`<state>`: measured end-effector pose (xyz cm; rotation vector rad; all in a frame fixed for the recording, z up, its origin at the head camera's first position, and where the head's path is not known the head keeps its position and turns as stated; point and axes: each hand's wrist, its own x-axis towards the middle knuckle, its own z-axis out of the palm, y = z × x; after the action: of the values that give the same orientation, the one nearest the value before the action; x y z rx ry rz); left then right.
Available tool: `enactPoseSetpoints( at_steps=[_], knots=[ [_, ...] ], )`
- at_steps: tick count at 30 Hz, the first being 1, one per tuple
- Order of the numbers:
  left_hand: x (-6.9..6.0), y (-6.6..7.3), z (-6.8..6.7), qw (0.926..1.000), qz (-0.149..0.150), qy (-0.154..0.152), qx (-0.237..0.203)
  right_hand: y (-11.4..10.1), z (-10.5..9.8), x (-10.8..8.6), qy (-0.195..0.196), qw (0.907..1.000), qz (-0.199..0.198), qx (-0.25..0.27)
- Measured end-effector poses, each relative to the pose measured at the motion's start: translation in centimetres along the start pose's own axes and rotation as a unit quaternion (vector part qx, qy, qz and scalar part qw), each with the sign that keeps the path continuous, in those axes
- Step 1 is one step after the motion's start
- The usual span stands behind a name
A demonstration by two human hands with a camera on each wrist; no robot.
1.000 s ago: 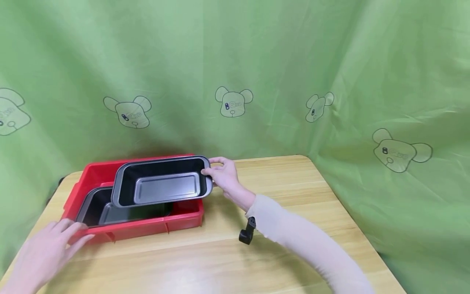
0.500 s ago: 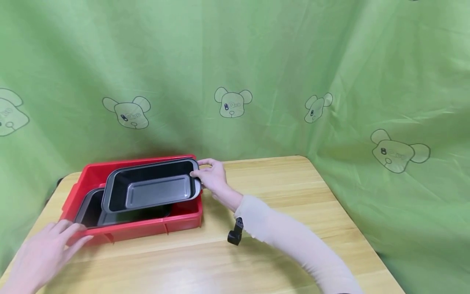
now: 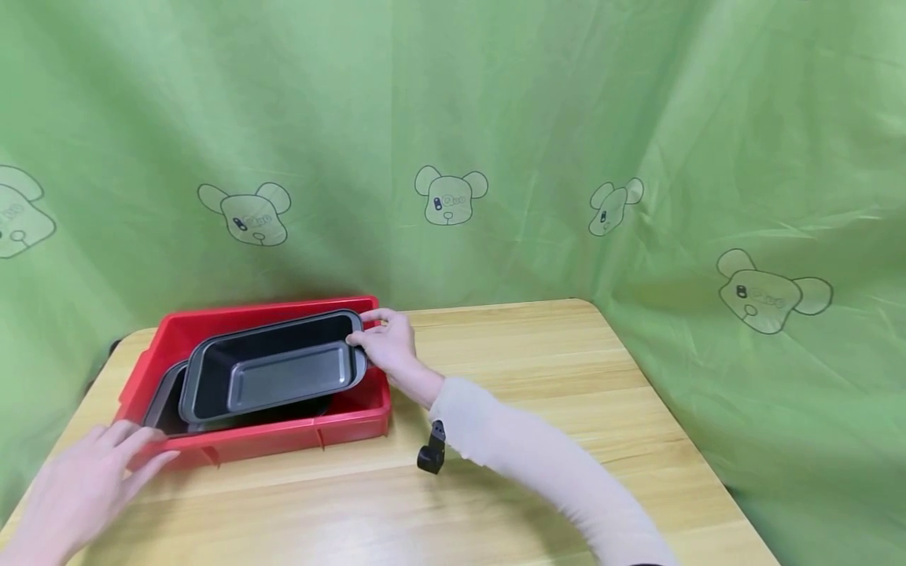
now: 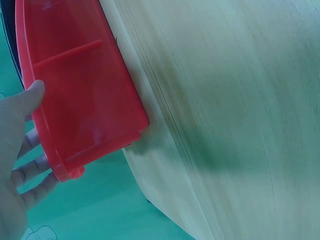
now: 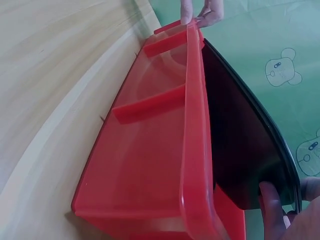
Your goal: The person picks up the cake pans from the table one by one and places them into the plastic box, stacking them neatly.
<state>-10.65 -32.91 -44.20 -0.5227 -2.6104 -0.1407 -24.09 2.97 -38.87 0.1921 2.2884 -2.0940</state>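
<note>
A dark rectangular loaf pan (image 3: 290, 377) is tilted inside the red plastic bin (image 3: 354, 428), its right end higher than its left. My right hand (image 3: 388, 343) pinches the pan's right rim, thumb inside and fingers behind. Under it lies a second dark loaf pan (image 3: 163, 401), mostly hidden. At the bin's front left corner my left hand (image 3: 92, 483) holds the rim. In the left wrist view the thumb of that hand (image 4: 17, 150) lies on the bin's outer side of the rim, with the other fingers past the corner.
The bin stands at the back left of a light wooden table (image 3: 538, 377). Green curtain (image 3: 524, 118) with mouse-like drawings hangs behind and along the sides. A small black camera (image 3: 432, 448) sits at the right sleeve (image 3: 538, 456).
My right hand has moved left and slightly down with the upper loaf pan, whose left end has dropped lower into the bin. My left hand has stayed at the rim.
</note>
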Motion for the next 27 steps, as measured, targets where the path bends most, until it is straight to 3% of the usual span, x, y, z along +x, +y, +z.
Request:
enactPoseSetpoints(
  at_steps=[7,16,27],
  knots=[
    [0.2,0.1,0.1,0.9997,0.008,0.024,-0.008,0.1,1.1,0.1,0.006,0.9996,-0.011,-0.027],
    [0.1,0.1,-0.1,1.0000,-0.005,0.006,-0.004,0.7,2.3,-0.1,0.011,0.9995,-0.008,-0.029],
    [0.1,0.1,0.1,0.9995,0.007,0.028,-0.010,1.3,4.4,-0.7,0.005,0.9998,0.005,-0.017]
  ],
)
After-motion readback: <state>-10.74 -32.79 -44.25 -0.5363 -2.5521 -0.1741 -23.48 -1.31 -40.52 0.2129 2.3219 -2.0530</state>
